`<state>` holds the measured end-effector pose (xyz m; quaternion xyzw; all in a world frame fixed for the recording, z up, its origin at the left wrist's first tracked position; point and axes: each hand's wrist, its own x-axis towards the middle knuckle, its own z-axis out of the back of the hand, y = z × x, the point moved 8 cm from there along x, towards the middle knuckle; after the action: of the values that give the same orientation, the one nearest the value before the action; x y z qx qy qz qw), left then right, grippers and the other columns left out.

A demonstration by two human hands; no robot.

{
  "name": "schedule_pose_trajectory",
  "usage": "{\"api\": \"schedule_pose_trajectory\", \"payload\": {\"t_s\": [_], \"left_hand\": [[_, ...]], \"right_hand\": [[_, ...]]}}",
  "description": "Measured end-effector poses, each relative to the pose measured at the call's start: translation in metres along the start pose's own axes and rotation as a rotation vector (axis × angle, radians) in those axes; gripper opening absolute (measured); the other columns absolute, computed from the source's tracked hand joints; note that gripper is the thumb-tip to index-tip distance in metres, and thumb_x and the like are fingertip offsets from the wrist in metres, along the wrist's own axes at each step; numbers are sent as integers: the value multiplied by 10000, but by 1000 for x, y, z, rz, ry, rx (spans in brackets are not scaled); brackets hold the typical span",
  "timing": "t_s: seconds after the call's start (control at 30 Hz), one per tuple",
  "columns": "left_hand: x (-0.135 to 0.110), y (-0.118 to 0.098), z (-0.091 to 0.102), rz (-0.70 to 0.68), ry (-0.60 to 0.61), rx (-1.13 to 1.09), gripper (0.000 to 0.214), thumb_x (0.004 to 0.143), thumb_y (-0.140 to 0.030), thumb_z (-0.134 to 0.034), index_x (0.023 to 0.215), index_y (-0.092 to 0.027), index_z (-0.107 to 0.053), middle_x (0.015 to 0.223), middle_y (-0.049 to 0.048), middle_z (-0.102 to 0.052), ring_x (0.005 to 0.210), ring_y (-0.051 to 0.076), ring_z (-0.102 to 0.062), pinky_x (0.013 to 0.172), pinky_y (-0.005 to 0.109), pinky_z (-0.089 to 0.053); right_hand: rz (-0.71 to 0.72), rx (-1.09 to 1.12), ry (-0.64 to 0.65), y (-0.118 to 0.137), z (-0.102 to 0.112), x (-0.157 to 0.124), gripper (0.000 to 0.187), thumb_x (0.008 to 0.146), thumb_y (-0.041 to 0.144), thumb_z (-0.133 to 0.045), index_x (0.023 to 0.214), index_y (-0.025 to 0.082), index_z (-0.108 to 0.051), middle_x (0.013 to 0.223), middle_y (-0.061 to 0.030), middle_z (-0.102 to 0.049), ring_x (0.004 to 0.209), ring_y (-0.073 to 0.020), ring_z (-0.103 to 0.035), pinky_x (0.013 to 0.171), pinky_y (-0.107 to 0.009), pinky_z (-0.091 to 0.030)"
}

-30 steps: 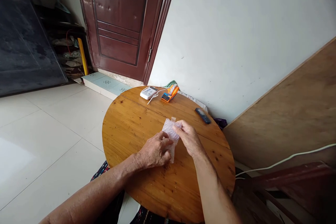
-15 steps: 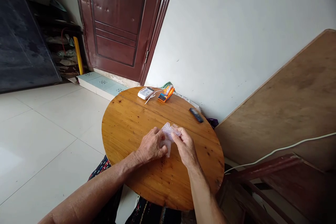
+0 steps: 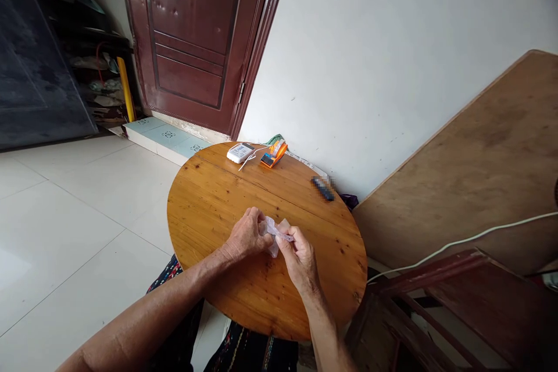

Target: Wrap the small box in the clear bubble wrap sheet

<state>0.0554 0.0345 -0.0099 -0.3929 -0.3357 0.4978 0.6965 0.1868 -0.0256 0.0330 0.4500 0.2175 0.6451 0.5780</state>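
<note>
Plastic wrap [image 3: 270, 224], just below frame centre | left hand [image 3: 247, 233], right hand [image 3: 301, 257]: each grip pinching it | I judge it mid-fold; next move calls for steady fingers

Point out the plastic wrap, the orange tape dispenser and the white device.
Plastic wrap [image 3: 271, 225], head view: its crumpled upper part.
Orange tape dispenser [image 3: 279, 154], head view: its orange body.
White device [image 3: 240, 153], head view: its top face.
</note>
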Motion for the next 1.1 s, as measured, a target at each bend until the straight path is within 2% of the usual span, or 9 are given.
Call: {"api": "schedule_pose_trajectory", "payload": {"t_s": [0.13, 0.33, 0.47, 0.6, 0.73, 0.8, 0.87, 0.97, 1.1], "left_hand": [[-1, -5, 2, -32, 36, -79, 573, 658, -251, -726, 1183, -191, -505, 1149, 63, -539, 764, 129, -575, 733, 282, -507], [-1, -5, -4, -177, 84, -103, 325, 750, -220, -641, 1074, -189, -634, 1154, 78, -543, 920, 163, -609, 849, 298, -523], [1, -3, -6, -229, 126, -123, 328, 778, -177, -605, 1102, -181, -650, 1153, 93, -582, 1039, 191, -600, 945, 327, -501], [-4, -4, -2, -295, 196, -133, 405, 798, -170, -576, 1201, -171, -620, 1248, 124, -576, 1147, 223, -569, 1027, 383, -459], [-15, -2, -2, -318, 312, -137, 614, 737, -161, -636, 1339, -188, -524, 1432, 152, -441, 1293, 265, -484, 1044, 403, -456], [-17, -4, -1, -351, 301, -78, 664, 710, -162, -677, 1351, -200, -509, 1456, 153, -420, 1353, 281, -421, 1064, 417, -438], [-17, -11, -1, -398, 256, 3, 614, 719, -171, -687, 1314, -198, -536, 1422, 150, -469, 1384, 283, -380, 1093, 427, -403], [-15, -22, -2, -438, 223, 46, 449, 773, -220, -664, 1215, -198, -593, 1277, 119, -599, 1274, 252, -498, 1062, 391, -419], [-11, -25, 1, -399, 225, -36, 398, 750, -289, -697, 1130, -186, -641, 1071, 62, -676, 960, 192, -618, 859, 287, -487]], "right_hand": [[8, 14, 12, 1, -5, -10, 138, 876, 363, -558, 871, 236, -613, 927, -38, -714, 873, -213, -640, 795, -310, -490], [44, 27, 26, 6, -11, -21, 138, 908, 338, -529, 953, 258, -632, 1150, -60, -705, 1108, -237, -619, 985, -380, -458], [90, 43, 55, 11, -14, -23, 141, 925, 337, -516, 953, 269, -636, 1214, -58, -685, 1196, -234, -588, 1048, -397, -430], [120, 37, 46, 10, -13, -23, 103, 920, 319, -541, 905, 268, -629, 1211, -49, -687, 1231, -228, -573, 1071, -388, -420], [142, 25, 39, 6, -13, -25, 101, 928, 297, -529, 943, 271, -625, 1224, -56, -678, 1253, -228, -559, 1087, -410, -410], [139, 24, 41, 4, -13, -25, 105, 930, 302, -526, 946, 270, -625, 1229, -60, -674, 1257, -231, -555, 1085, -413, -414], [136, 23, 37, 3, -13, -24, 105, 927, 311, -530, 941, 271, -626, 1219, -58, -678, 1251, -231, -559, 1082, -404, -418], [119, 29, 27, 2, -12, -24, 113, 926, 324, -526, 929, 270, -625, 1206, -54, -685, 1231, -230, -572, 1071, -392, -425], [84, 57, 58, 2, -10, -21, 114, 917, 341, -535, 917, 270, -624, 1206, -51, -688, 1221, -241, -577, 1052, -392, -430]]}}
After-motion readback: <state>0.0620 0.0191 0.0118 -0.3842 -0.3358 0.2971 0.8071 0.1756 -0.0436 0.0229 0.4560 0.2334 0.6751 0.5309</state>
